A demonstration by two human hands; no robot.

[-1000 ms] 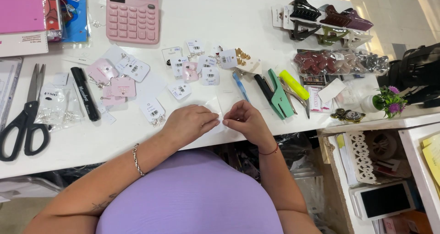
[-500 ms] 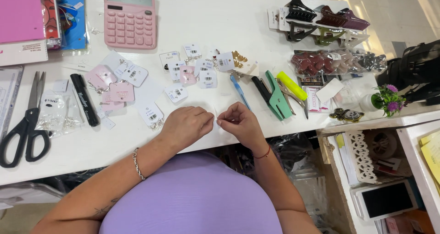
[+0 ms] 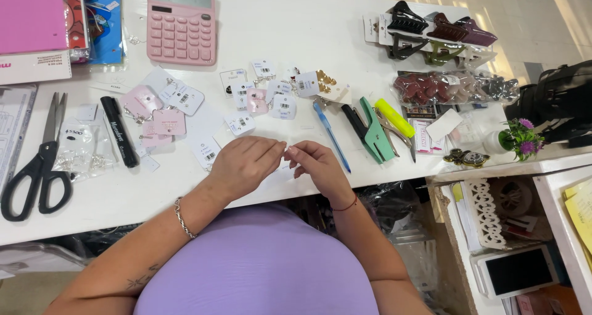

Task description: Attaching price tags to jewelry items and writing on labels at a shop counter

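A: Small white tag, low centre of the frame, pinched between the fingertips of both hands at the near edge of the white table. The left hand is curled narrow, thumb and forefinger closed on the tag's left side; the right hand is likewise closed down on its right side. What else sits inside the pinch is too small to tell.

B: How is a step like this best handled?

A: By my reading, with fingertips only, wrists rested on the table edge, and the tag kept just above the surface so anything that slips lands in reach. A light pinch seems wise; the card looks thin and would crease.

B: And the count?

A: One pink calculator, upper left. One pair of black scissors, far left. One black marker beside them. One blue pen, centre, just right of the hands. One green punch, one pair of pliers and one yellow highlighter, centre right. Three hair claws, upper right: black, dark red, purple. One small potted flower, right edge. One phone, lower right shelf.

B: The carded earrings?

A: Roughly a dozen small cards scattered above the hands, some white, some pink; they overlap, so the count is not exact.
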